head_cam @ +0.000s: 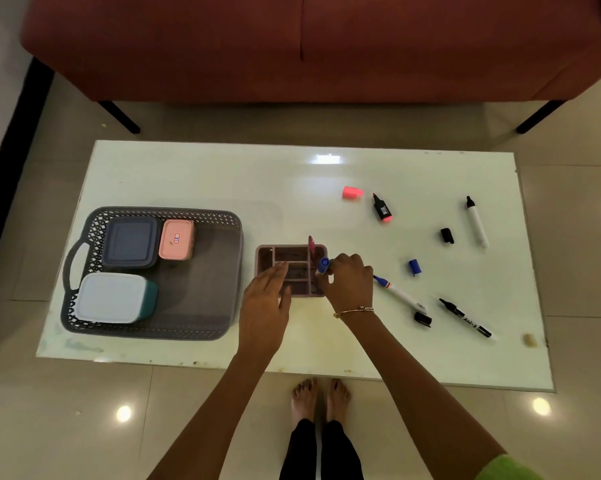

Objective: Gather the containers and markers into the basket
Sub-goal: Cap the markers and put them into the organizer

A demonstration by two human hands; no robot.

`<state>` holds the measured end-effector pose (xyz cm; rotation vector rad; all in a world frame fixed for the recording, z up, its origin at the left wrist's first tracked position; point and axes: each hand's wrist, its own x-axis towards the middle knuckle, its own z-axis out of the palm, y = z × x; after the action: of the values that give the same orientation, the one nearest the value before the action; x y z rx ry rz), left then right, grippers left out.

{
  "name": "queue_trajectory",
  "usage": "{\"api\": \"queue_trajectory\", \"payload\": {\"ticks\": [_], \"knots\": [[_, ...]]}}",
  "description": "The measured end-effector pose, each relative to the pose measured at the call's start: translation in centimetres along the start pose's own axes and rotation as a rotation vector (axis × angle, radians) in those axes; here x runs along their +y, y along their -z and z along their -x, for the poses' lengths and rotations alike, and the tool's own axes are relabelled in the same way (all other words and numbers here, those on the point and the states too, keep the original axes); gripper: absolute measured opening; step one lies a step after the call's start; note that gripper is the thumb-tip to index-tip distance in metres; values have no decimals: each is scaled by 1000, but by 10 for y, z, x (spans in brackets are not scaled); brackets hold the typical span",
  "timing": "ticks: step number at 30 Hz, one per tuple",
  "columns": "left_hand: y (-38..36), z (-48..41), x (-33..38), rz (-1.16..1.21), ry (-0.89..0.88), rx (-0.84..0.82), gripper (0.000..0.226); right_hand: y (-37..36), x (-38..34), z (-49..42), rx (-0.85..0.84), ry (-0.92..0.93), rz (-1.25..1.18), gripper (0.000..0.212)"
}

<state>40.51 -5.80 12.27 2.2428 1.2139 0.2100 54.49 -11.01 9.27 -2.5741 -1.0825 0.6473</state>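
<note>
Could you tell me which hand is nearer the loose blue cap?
Right. The right hand sits just left of the blue cap; the left hand is farther left, over the organizer.

Worn: thin gold bangle with a small knot, at the wrist of my right hand. Light green sleeve on right upper arm. Black trousers. Feet bare.

A grey basket was set at nine o'clock on the white table, a compartment tray at centre. Markers and caps were scattered toward three o'clock.
</note>
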Motion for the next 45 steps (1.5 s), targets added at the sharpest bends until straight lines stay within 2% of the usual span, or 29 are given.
{"api": "queue_trajectory", "payload": {"ticks": [3, 7, 10, 16, 22, 27, 34, 40, 45], "knots": [[-9, 6, 9, -16, -43, -16, 42, 8, 12, 5, 50, -2, -110, 26], [-33, 8, 37, -26, -205, -41, 41, 33, 60, 17, 175, -70, -262, 21], [-68, 7, 66, -95, -348, -67, 45, 46, 116, 33, 170, -167, -228, 17], [-149, 6, 98, -218, -400, -261, 46, 40, 199, 56, 102, -279, -175, 18], [-190, 3, 107, -339, -438, -337, 49, 23, 230, 61, 106, -285, -168, 21], [-208, 8, 118, -423, -550, -407, 56, 25, 255, 62, 168, -310, -147, 22], [-235, 10, 121, -561, -673, -502, 36, 19, 275, 55, 164, -276, -72, 24], [-241, 12, 120, -550, -720, -417, 28, 14, 281, 50, 146, -235, -25, 15], [-227, 6, 119, -247, -513, -342, 31, 33, 273, 57, 124, -241, -204, 12]]}}
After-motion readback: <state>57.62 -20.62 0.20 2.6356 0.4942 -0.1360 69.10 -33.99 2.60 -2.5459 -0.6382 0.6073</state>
